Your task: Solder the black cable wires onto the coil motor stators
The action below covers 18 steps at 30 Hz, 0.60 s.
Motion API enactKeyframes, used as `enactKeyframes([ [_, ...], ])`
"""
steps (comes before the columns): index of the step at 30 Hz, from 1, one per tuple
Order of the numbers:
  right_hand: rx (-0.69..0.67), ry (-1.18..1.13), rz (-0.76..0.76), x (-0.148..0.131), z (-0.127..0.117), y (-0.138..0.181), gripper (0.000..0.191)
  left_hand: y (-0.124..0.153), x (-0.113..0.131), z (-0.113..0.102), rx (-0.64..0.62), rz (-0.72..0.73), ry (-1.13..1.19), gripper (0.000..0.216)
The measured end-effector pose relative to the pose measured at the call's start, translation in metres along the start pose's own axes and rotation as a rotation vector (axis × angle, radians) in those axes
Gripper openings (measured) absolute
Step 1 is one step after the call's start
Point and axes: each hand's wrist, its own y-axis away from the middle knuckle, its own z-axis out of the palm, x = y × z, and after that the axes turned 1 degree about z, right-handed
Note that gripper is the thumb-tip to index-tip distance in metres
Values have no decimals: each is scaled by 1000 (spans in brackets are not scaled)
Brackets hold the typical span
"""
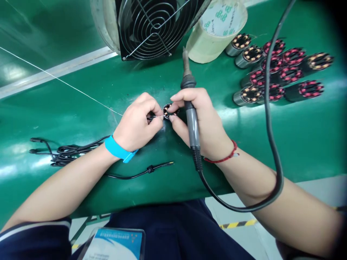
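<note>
My right hand [207, 122] has a soldering iron [193, 124] tucked between its fingers, tip pointing up and away from me. The thumb and forefinger of that hand are also at the edge of a small motor stator [166, 108] with copper windings, partly hidden by my fingers. My left hand [141, 121] is closed in a pinch at the stator's left side. A thin silvery solder wire [81, 95] runs from the upper left into this hand. Dark wire ends show between the left fingers; where they lead is hidden.
A black fan with a wire guard [154, 32] stands at the back, beside a large tape roll [217, 36]. Several wound stators [279, 72] stand at the right. Bundled black cable [70, 153] lies by my left forearm, a cable end [151, 168] nearer me. The iron's cord [268, 90] loops over my right forearm.
</note>
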Motion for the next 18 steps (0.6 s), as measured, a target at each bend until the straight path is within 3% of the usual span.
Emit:
enactKeyframes([
  [14,-61,81,31,-6,-6,-4,27,-1,-2,-8,-2,16,-8,12],
  [18,-30,126,-25,-6,-7,-4,27,-2,0,-8,-23,-5,-18,8],
])
